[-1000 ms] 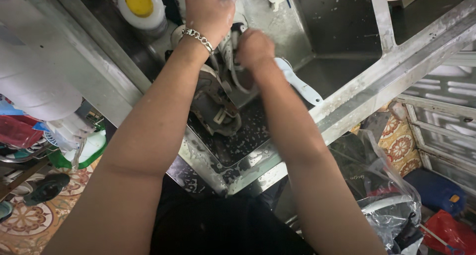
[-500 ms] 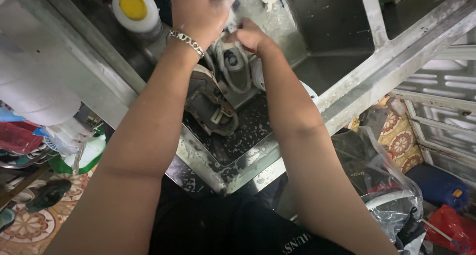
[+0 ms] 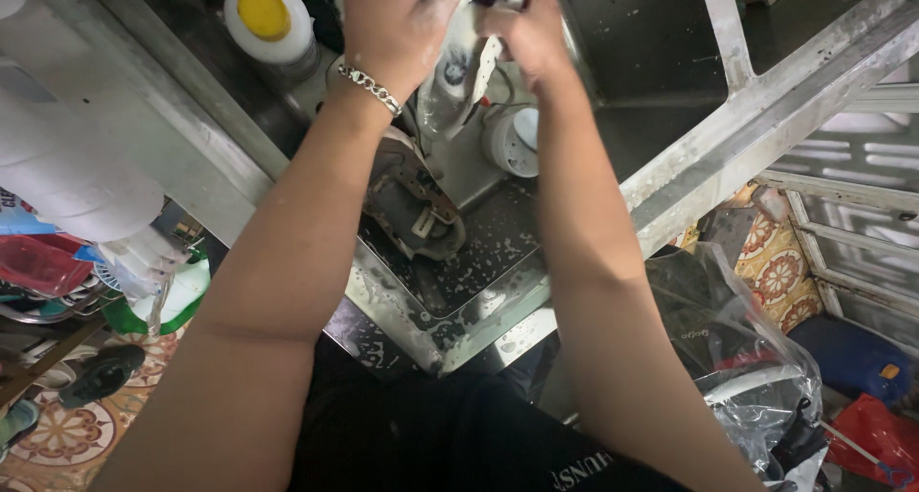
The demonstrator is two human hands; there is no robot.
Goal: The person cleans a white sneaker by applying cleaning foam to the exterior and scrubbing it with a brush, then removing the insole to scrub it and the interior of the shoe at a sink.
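Both my hands are raised over a stainless steel sink, at the top edge of the view. My left hand, wet and with a silver chain bracelet on the wrist, grips one side of a white and grey item. My right hand closes on its other side. The top of the item is cut off by the frame, so I cannot tell what it is. Below my hands a dark, dirty pan-like piece lies in the wet basin, with a white round cup beside it.
A white container with a yellow lid stands at the sink's far left. White cylinders hang at left over a patterned floor with a shoe. A metal frame bar crosses at right, above a clear plastic bag.
Both hands have risen toward the top of the view with the white and grey item between them. The dark piece stays in the basin.
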